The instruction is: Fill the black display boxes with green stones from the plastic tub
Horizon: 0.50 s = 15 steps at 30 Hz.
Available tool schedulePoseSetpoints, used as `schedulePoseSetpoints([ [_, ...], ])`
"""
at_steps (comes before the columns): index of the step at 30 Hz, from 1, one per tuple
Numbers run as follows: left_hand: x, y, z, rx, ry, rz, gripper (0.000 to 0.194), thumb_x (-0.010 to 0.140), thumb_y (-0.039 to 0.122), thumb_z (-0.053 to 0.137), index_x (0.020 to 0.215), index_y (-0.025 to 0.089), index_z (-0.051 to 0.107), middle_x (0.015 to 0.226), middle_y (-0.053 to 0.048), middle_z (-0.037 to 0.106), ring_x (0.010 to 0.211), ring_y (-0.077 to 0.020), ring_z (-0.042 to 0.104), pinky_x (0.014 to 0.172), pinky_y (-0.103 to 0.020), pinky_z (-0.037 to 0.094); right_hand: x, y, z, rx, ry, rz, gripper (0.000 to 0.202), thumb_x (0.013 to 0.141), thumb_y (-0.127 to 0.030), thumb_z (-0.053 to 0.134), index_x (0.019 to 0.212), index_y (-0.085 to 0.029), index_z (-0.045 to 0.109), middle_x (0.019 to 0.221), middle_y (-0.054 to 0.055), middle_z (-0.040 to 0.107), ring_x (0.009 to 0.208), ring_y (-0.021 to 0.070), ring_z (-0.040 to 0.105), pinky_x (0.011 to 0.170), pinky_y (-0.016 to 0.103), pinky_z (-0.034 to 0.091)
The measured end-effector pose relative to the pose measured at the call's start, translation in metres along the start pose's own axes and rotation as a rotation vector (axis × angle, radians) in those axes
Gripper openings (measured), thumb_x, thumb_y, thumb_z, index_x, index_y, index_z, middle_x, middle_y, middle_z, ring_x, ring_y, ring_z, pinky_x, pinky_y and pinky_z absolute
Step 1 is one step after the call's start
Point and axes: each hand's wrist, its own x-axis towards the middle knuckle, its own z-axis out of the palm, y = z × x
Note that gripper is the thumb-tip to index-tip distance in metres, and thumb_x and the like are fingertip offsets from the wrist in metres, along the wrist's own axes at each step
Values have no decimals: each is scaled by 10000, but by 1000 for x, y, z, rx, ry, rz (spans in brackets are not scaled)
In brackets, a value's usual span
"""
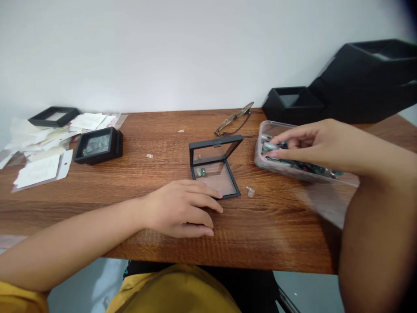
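- The counter (276, 226) is wood with a strong reddish-brown grain, running across the middle of the frame.
- At centre stands a small square black display case (215, 171), hinged open, its clear lid tilted up; two tiny greenish stones (201, 172) lie on its pale inner film.
- The left hand (182, 208) rests flat on the counter, fingers loosely spread and holding nothing, its fingertips touching the case's near left corner.
- At centre right lies a clear plastic tray (293, 167) with rounded corners, filled with small dark green pieces.
- The right hand (309, 141) reaches over the tray, thumb and forefinger pinched on one greenish piece (269, 147) at the tray's left end.
- A small clear bit (250, 191) lies just right of the case.
- Thin-framed glasses (233, 119) lie behind it.
- At left, a closed black case (97, 145) sits beside white paper slips (42, 167).
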Motion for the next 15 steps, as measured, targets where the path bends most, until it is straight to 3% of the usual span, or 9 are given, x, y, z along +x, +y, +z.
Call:
schedulePoseSetpoints([
  [3, 0, 0, 0, 0, -6, -5, 169, 933, 336, 672, 876, 198, 751, 1165, -30, 771, 1228, -211, 668, 1099, -338, 529, 3, 0, 2, 4, -115, 63, 704, 555, -826, 740, 938, -236, 773, 581, -31, 506, 523, 105, 364, 484, 283, 272],
  [9, 1, -1, 0, -3, -5, 2, 165, 933, 332, 673, 876, 198, 750, 1159, -39, 772, 1225, -215, 671, 1096, -348, 531, -6, -7, -7, 90, -15, -5, 681, 504, -835, 757, 831, -238, 746, 581, -22, 531, 539, 117, 418, 505, 299, 313],
  [15, 1, 0, -1, -19, -8, -2, 169, 929, 329, 679, 869, 188, 749, 1150, -29, 774, 1215, -225, 676, 1086, -357, 540, -16, 1, -14, 257, 167, -42, 462, 609, -625, 858, 878, -260, 771, 754, 22, 689, 657, 159, 572, 535, 298, 404],
])
